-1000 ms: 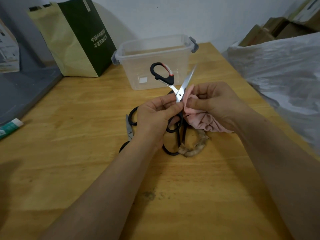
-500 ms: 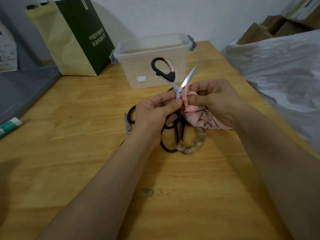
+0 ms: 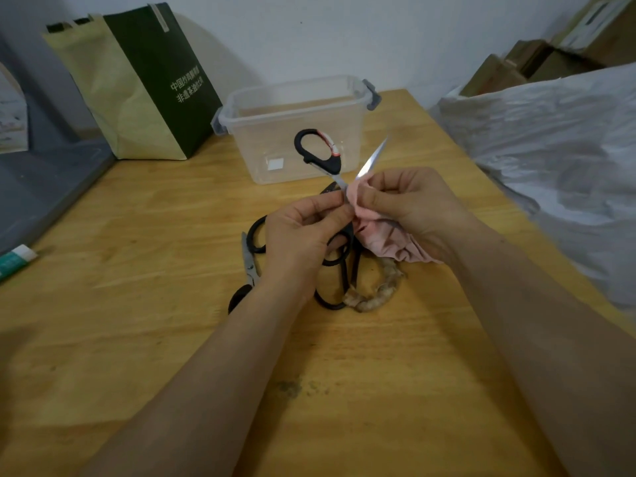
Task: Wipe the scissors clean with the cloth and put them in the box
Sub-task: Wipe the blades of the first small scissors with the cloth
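Fingers [image 3: 385, 197] of the right hand [image 3: 416, 208] pinch a pink cloth [image 3: 385, 239] round one blade of the open scissors [image 3: 332, 163], gripped by the left hand [image 3: 299, 235] just in front of the clear box [image 3: 261, 146]; wiping looks under way, and boxing them calls for a lift over its rim.

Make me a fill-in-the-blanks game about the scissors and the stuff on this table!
1. The left hand holds the scissors while the right hand pinches a ___ cloth round one blade.
2. The clear box behind them has no ___ on.
3. The paper bag left of the box is yellow and dark ___.

Missing words: pink, lid, green.
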Demonstrator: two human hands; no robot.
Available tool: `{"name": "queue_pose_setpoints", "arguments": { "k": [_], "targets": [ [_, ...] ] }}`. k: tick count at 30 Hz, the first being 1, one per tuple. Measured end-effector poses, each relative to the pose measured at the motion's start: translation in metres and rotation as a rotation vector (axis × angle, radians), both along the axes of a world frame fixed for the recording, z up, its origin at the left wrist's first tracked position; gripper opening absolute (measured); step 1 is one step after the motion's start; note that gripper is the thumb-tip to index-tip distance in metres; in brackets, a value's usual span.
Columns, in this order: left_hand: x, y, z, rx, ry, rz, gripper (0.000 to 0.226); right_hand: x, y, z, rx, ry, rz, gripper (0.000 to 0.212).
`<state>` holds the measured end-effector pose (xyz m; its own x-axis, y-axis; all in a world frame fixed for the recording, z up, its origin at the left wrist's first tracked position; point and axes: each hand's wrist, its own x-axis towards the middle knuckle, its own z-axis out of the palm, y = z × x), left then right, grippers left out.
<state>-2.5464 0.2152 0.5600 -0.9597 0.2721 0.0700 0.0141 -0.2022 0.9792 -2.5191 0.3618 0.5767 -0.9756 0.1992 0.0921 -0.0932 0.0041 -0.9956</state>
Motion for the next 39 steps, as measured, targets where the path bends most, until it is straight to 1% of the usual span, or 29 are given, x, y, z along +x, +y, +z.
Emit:
{"name": "queue_pose_setpoints", "arguments": {
  "k": [2, 4, 5, 7, 9, 11, 14, 15, 17, 18, 20, 21, 22, 25, 27, 28, 31, 32, 36, 39],
  "targets": [
    [0.002, 0.001, 0.0, -0.033, 0.02, -0.017, 0.013, 0.0, -0.001, -0.001, 0.0, 0.003, -0.011, 0.002],
    [0.001, 0.001, 0.0, -0.055, 0.022, -0.021, 0.013, 0.0, -0.003, -0.002, -0.023, 0.005, -0.034, 0.006],
    [0.001, 0.001, 0.0, -0.058, 0.017, -0.022, 0.013, 0.0, -0.004, -0.002, -0.052, 0.001, -0.045, 0.004],
    [0.001, 0.002, 0.002, -0.051, 0.007, -0.019, 0.014, -0.001, -0.004, 0.0, -0.155, -0.01, -0.084, 0.009],
    [0.002, 0.003, 0.003, -0.04, -0.012, -0.005, 0.015, -0.002, 0.0, 0.001, -0.23, -0.006, -0.119, 0.009],
    [0.003, 0.003, 0.003, -0.042, -0.024, 0.011, 0.015, -0.002, 0.003, 0.002, -0.204, 0.005, -0.123, 0.009],
    [0.004, 0.001, 0.004, -0.058, -0.004, 0.011, 0.013, 0.002, -0.001, 0.002, -0.098, -0.025, -0.051, 0.007],
    [0.004, 0.001, 0.004, -0.064, 0.008, 0.009, 0.013, 0.001, -0.002, 0.002, -0.093, -0.029, -0.037, 0.005],
    [0.005, 0.0, 0.005, -0.071, 0.017, 0.008, 0.014, 0.001, -0.002, 0.004, -0.109, -0.009, -0.08, 0.003],
    [0.005, 0.0, 0.005, -0.069, 0.017, 0.003, 0.014, -0.001, 0.001, 0.005, -0.152, 0.002, -0.119, 0.006],
    [0.006, 0.001, 0.006, -0.063, 0.017, -0.015, 0.015, -0.001, 0.007, 0.006, -0.309, 0.003, -0.153, 0.013],
    [0.006, 0.002, 0.006, -0.066, 0.014, -0.015, 0.016, -0.001, 0.009, 0.005, -0.363, -0.01, -0.137, 0.015],
    [0.006, 0.002, 0.006, -0.069, 0.005, -0.008, 0.015, -0.001, 0.009, 0.004, -0.373, -0.03, -0.1, 0.016],
    [0.005, 0.002, 0.005, -0.071, 0.0, 0.013, 0.013, 0.0, 0.002, 0.001, -0.191, -0.047, -0.003, 0.006],
    [0.005, 0.001, 0.006, -0.079, 0.012, 0.007, 0.014, -0.001, 0.001, 0.001, -0.135, -0.028, -0.047, 0.006],
    [0.005, 0.0, 0.006, -0.078, 0.016, -0.003, 0.014, -0.002, 0.002, 0.002, -0.15, -0.022, -0.084, 0.009],
    [0.005, 0.0, 0.007, -0.062, 0.026, -0.039, 0.014, -0.003, 0.005, 0.003, -0.358, -0.01, -0.137, 0.011],
    [0.005, 0.0, 0.007, -0.062, 0.026, -0.044, 0.014, -0.004, 0.006, 0.003, -0.395, 0.007, -0.151, 0.011],
    [0.003, 0.0, 0.008, -0.049, 0.019, -0.061, 0.013, -0.008, 0.005, 0.002, -0.435, 0.051, -0.22, 0.014],
    [0.002, -0.001, 0.007, -0.057, 0.008, -0.057, 0.014, -0.012, 0.009, 0.004, -0.528, 0.027, -0.29, 0.012]
  ]
}}
